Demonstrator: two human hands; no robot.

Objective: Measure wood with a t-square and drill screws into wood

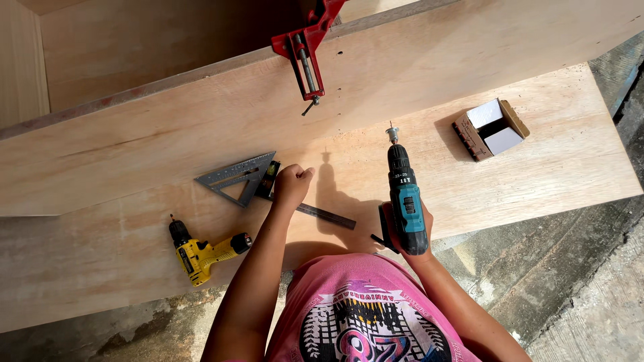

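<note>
On the flat plywood sheet (pixel 537 174), the right hand (pixel 410 231) grips a teal-and-black cordless drill (pixel 404 198) near its front edge, the left hand (pixel 292 186) lies fisted beside a grey triangular metal square (pixel 236 177), with bare board between.

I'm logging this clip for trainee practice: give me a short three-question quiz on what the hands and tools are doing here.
1. True or false: the right hand holds the teal and black cordless drill.
2. What lies nearest the left hand? A: grey metal triangular square; B: small open cardboard box; C: red metal corner clamp.
3. Which tool lies unheld on the flat plywood sheet, left of the left arm?

Key: 1 true. 2 A. 3 the yellow and black cordless drill.
</note>
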